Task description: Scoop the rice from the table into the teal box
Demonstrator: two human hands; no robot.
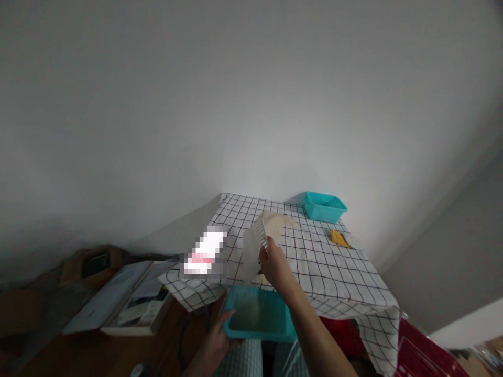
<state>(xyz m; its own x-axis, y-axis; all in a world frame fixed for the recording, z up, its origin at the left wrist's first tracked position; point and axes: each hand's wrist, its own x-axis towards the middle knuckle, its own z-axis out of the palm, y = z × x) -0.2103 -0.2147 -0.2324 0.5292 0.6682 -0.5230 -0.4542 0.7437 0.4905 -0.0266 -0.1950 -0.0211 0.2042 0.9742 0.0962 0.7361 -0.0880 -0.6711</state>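
Near teal tub [259, 335], rectangular, open-topped

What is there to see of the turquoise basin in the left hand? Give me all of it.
The turquoise basin is rectangular with a rim and looks like plastic. It is open at the top, its inside darker, with paler, hazy patches too blurred to identify. The left hand grips its left side, thumb at the rim. It is just below the near edge of the checked tablecloth, above the person's legs. The right forearm hides part of its right side; contact there is unclear.
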